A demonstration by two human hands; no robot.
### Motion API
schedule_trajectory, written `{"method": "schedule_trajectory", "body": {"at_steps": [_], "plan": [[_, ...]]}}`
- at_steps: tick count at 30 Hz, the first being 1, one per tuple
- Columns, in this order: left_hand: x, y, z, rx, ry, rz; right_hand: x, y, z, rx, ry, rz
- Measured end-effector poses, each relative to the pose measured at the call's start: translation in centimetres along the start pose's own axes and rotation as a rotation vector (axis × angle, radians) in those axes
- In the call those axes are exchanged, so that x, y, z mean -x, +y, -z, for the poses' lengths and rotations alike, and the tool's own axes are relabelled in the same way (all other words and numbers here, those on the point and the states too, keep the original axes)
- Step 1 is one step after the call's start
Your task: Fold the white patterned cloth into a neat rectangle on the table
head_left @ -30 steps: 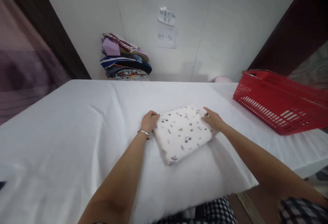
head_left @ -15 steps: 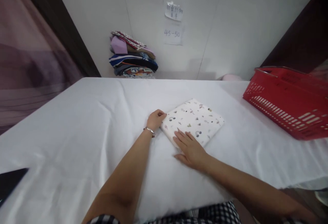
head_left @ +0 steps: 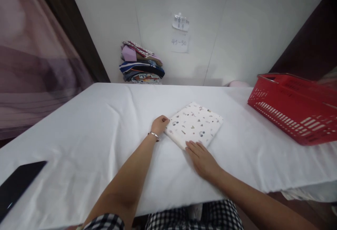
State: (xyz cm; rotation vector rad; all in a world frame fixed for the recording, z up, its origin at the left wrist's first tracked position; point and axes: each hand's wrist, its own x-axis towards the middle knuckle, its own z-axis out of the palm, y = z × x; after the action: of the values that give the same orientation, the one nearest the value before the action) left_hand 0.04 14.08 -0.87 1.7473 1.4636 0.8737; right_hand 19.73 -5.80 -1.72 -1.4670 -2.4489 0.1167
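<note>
Pinching folded, rectangular, white printed cloth in left hand, resting right hand flat on it, behind white-draped desk's front edge.

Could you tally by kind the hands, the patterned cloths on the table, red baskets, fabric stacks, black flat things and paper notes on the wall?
Hands: 2 (left hand, right hand)
Patterned cloth: 1
Red basket: 1
Fabric stack: 1
Black flat thing: 1
Paper notes: 2 (upper note, lower note)
Total: 8

Single head-worn view from close above the white table, forward-down toward the pale wall.
</note>
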Motion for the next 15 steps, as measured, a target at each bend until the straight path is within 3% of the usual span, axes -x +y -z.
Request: {"method": "schedule_trajectory", "body": {"at_steps": [8,12,15], "plan": [[9.0,1.6,0.0,-0.124,-0.024,0.044,6.3,5.4,2.6,-0.018,0.108,-0.125],[12.2,3.3,-0.2,-0.254,-0.022,0.097,5.7,4.1,3.7,0.002,0.177,-0.097],[12.7,5.1,-1.0,-0.447,0.102,-0.113,3.3,1.7,3.7,0.019,0.127,-0.07]]}}
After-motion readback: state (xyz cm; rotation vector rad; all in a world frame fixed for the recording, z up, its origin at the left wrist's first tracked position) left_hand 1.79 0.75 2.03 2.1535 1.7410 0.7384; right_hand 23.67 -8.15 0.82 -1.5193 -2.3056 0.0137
